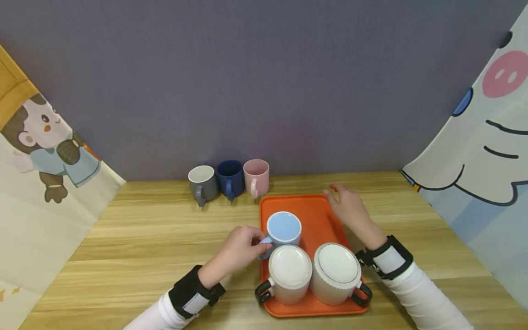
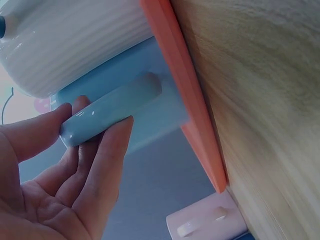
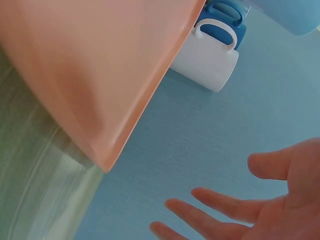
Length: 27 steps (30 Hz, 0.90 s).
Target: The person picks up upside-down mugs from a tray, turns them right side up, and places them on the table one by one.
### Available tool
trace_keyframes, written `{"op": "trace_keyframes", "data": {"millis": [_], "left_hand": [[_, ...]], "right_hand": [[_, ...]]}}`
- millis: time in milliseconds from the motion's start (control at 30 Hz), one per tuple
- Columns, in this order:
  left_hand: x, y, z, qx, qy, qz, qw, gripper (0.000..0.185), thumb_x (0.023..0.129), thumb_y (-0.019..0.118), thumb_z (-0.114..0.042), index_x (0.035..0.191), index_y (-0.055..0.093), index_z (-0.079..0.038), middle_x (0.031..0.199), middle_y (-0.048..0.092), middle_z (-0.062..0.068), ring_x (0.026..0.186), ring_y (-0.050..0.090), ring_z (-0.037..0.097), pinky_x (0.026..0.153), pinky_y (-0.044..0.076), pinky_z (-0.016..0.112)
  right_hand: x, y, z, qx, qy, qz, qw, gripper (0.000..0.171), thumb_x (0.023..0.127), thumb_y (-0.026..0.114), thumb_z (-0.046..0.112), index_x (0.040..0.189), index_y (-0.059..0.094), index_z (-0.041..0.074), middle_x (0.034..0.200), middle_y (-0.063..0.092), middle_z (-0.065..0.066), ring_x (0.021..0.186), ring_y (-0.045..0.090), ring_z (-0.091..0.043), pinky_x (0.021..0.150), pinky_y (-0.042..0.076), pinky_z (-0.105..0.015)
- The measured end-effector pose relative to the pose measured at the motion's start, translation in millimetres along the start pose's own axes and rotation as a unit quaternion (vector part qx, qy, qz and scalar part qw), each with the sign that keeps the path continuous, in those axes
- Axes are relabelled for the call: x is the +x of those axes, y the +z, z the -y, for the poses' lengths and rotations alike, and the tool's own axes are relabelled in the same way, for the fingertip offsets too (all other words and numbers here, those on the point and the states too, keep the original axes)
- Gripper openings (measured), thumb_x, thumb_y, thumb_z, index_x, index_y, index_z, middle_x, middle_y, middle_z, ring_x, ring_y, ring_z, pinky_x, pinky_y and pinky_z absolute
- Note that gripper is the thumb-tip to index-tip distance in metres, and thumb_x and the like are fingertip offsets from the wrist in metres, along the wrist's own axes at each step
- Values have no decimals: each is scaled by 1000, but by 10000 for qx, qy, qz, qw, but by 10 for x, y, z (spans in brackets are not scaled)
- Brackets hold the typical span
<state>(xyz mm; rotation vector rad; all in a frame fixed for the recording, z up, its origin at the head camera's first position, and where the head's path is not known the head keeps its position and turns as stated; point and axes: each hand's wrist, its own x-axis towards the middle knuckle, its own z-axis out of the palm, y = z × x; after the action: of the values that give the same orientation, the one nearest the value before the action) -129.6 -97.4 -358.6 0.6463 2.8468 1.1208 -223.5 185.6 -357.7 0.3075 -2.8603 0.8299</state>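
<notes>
- Pinching the blue mug's [image 1: 283,228] handle, the left hand [image 1: 241,248] sat at the tray's [image 1: 317,215] left edge; fingers [image 2: 107,150] and thumb closed around the handle.
- Blue mug stood on the tray, mid-left, just beyond two white mugs [image 1: 290,273] at the near end.
- Right hand [image 1: 349,208] rested at the tray's far right corner, fingers [image 3: 225,205] spread wide, holding nothing.
- Grey [image 1: 203,183], navy [image 1: 230,178] and pink [image 1: 256,177] mugs lined up on the table [image 1: 144,238], far-left of the tray.
</notes>
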Motion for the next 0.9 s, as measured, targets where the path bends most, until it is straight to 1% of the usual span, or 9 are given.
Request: {"op": "trace_keyframes", "data": {"millis": [200, 467, 667, 900], "left_hand": [[-13, 5, -10, 131, 59, -115, 9998, 19, 82, 72, -17, 64, 66, -13, 56, 50, -10, 52, 42, 3, 48, 34, 19], [-24, 6, -36, 16, -65, -196, 9998, 18, 83, 72, -17, 67, 69, -10, 56, 55, -10, 50, 42, 2, 45, 33, 18], [-26, 26, -39, 48, -14, -348, 9994, 15, 82, 71, -14, 68, 71, -9, 57, 57, -8, 50, 42, 1, 45, 33, 17], [-12, 33, -9, -114, -13, -583, 9982, 16, 82, 72, -11, 66, 69, -8, 58, 59, -4, 52, 45, 9, 46, 32, 17]], "right_hand": [[0, -4, -11, 45, 33, 18, 10000, 49, 100, 45, 28, 132, 46, -10, 131, 49, -33, 118, 47, -50, 96, 40, -59], [15, -23, -7, 42, 96, 85, 9999, 50, 101, 44, 28, 133, 45, -10, 132, 48, -33, 120, 46, -50, 97, 40, -59], [21, -35, -9, 37, 134, 131, 9998, 50, 101, 43, 28, 134, 44, -10, 133, 48, -33, 121, 45, -50, 98, 39, -60], [51, -56, 7, 41, 97, 87, 9999, 54, 101, 41, 33, 134, 44, -9, 132, 49, -32, 121, 46, -49, 98, 39, -59]]}}
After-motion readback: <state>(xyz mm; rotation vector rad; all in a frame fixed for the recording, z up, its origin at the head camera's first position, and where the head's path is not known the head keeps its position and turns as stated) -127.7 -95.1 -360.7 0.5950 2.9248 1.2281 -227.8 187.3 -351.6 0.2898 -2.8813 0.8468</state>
